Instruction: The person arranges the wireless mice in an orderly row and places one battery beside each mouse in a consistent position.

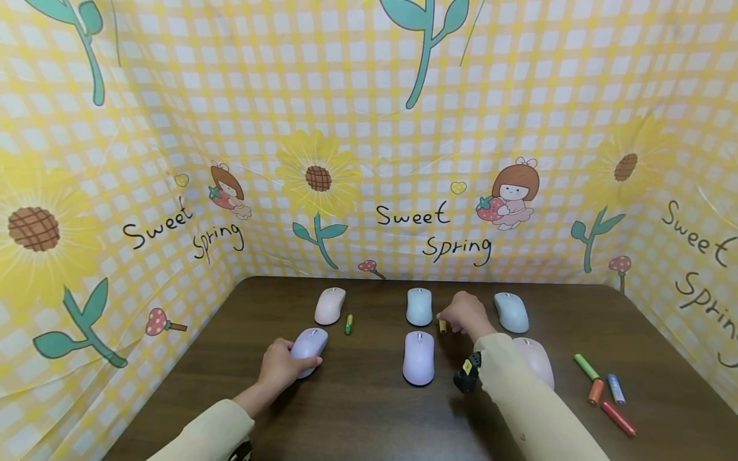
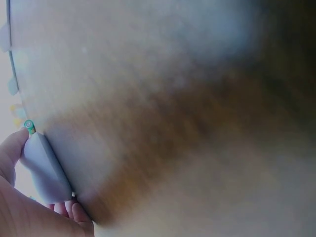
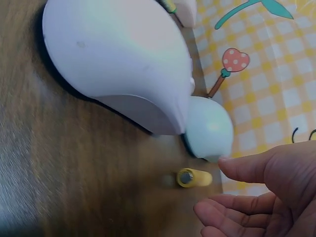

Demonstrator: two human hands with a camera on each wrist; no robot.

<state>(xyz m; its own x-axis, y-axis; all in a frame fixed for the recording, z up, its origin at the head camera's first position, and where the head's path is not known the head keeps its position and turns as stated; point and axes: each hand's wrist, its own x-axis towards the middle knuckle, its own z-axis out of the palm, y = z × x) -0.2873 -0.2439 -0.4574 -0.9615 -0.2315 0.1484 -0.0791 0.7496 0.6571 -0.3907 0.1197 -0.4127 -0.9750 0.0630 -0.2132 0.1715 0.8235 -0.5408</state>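
My left hand (image 1: 279,370) grips a lavender computer mouse (image 1: 309,346) on the left of the table, thumb along one side and fingers on the other. In the left wrist view that mouse (image 2: 47,168) sits between thumb and fingers. A green battery (image 1: 348,324) stands beyond it, near a pale pink mouse (image 1: 330,306). My right hand (image 1: 466,312) reaches to a yellow battery (image 1: 442,326) beside a light blue mouse (image 1: 419,307). The right wrist view shows thumb and fingers of this hand (image 3: 266,197) spread apart, close to the yellow battery (image 3: 195,177) but not closed round it.
A second lavender mouse (image 1: 418,358) lies at the middle. On the right are a pale blue mouse (image 1: 512,312) and a pink mouse (image 1: 536,362), partly behind my right sleeve. Green (image 1: 586,366), orange (image 1: 596,392), blue (image 1: 615,388) and red (image 1: 619,418) batteries lie at far right. Checked cloth surrounds the table.
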